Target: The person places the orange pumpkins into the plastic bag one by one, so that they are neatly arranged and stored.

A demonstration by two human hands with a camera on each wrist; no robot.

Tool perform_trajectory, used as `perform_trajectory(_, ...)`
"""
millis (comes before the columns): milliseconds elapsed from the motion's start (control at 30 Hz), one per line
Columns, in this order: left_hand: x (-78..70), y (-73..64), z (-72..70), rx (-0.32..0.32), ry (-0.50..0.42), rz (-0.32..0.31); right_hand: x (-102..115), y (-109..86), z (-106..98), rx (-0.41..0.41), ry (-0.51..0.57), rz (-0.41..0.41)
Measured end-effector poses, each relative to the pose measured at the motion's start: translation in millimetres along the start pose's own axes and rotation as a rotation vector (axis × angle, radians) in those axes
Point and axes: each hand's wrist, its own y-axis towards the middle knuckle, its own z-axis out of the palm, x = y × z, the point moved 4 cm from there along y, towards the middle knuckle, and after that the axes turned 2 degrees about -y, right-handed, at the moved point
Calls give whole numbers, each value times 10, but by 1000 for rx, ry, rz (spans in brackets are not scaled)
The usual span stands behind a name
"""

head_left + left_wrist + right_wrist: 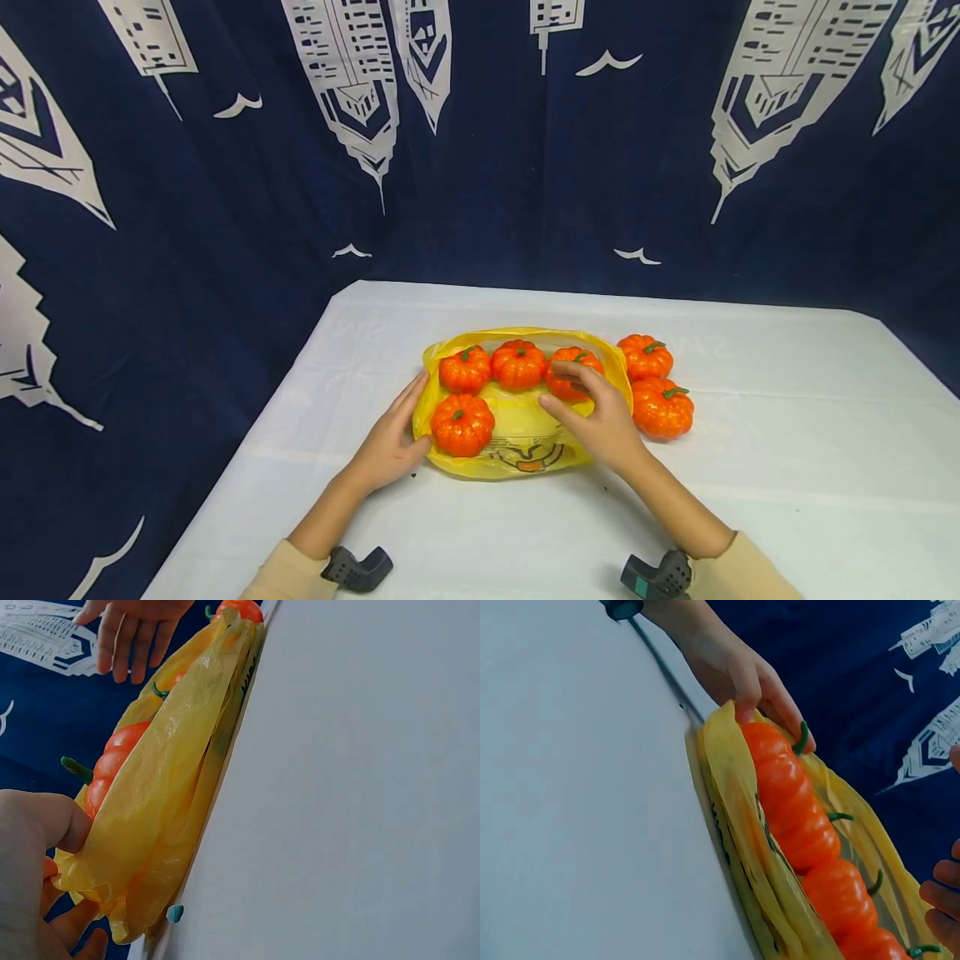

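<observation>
A yellow plastic bag [525, 417] lies with its mouth spread wide, and several small orange pumpkins with green stems sit inside. One pumpkin [462, 426] is at its near left; another pumpkin [519, 365] is at the back middle. My left hand [386, 446] rests against the bag's left edge, fingers extended along the outside and thumb touching the near side in the left wrist view. Over the bag's right side, my right hand [611, 421] has its fingers apart and holds nothing. It partly hides the back right pumpkin [576, 367].
Two more pumpkins lie outside the bag on its right, a rear one [646, 357] and a nearer one [663, 409]. Everything stands on a white-covered table [787, 467]. A dark blue cloth [525, 208] with white building prints hangs behind.
</observation>
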Motion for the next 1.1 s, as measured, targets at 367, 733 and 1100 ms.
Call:
perform_trajectory(367,9,2,-1,3,-3,-22,-131,-115,-343,-182,-18,-32)
perform_trajectory(733,12,-1,-1,2,-1,-15,-349,-216,-695,-258,-89,28)
perform_trajectory(1100,8,1,-1,-1,-2,-4,-615,-310,-933,-296,-131,103)
